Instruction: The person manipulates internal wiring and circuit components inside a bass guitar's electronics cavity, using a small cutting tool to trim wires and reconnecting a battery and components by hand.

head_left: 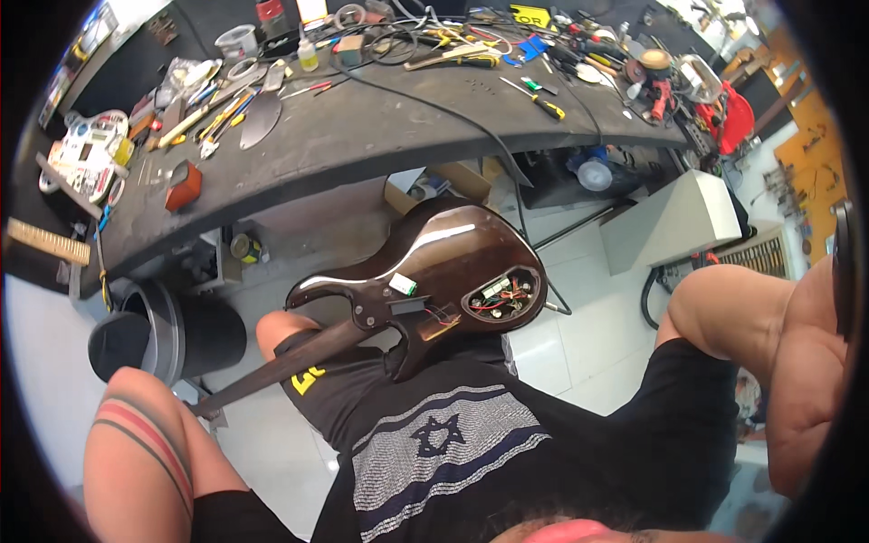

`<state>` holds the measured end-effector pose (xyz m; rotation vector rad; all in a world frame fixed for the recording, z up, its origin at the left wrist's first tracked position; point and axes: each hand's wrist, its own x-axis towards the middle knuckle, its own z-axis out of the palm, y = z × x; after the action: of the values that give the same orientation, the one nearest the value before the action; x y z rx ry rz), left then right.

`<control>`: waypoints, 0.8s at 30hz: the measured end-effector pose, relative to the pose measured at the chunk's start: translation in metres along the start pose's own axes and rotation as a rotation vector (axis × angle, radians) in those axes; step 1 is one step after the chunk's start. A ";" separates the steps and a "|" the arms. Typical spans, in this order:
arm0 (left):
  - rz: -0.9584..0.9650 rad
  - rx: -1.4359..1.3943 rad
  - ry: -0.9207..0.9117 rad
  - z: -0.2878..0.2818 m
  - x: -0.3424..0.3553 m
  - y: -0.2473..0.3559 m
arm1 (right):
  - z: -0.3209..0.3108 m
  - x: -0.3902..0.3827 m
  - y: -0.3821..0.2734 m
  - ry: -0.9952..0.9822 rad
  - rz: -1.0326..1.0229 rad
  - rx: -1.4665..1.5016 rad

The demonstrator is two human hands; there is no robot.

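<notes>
Both my hands are out of the picture. My bent left arm (136,425), with dark and red bands around it, is at the lower left; my bent right arm (733,312) is at the right edge. Across my lap lies a glossy brown electric guitar (453,240), back side up. Its neck (281,362) runs down left until my left arm hides its end. An open control cavity (498,294) shows red and other wires and small parts. A small white-and-green block (403,285), perhaps a battery, rests on the body near a rectangular recess (439,326) with thin wires.
A dark workbench (362,118) curves ahead, crowded with tools and cables at the back. On it lie a yellow-and-black screwdriver (536,98) and an orange-red block (184,185). Below stand a black bin (204,335), a cardboard box (403,195) and a white cabinet (674,222).
</notes>
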<state>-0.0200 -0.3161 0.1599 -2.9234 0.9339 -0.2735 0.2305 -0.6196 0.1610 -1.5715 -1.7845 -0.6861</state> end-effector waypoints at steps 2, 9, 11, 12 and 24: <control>-0.035 0.018 0.008 -0.003 -0.006 -0.005 | 0.004 0.005 0.003 0.009 -0.018 -0.002; -0.134 0.001 0.046 0.006 -0.030 -0.007 | 0.022 0.026 0.004 0.018 -0.073 0.055; -0.159 -0.007 0.069 0.005 -0.035 -0.011 | 0.027 0.036 0.005 0.025 -0.089 0.065; -0.173 -0.011 0.074 0.008 -0.037 -0.010 | 0.027 0.038 0.005 0.024 -0.097 0.067; -0.342 -0.029 0.092 0.029 -0.070 -0.009 | 0.052 0.060 -0.011 0.041 -0.187 0.154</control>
<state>-0.0651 -0.2684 0.1215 -3.1082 0.4425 -0.4160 0.2083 -0.5431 0.1732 -1.2924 -1.9211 -0.6454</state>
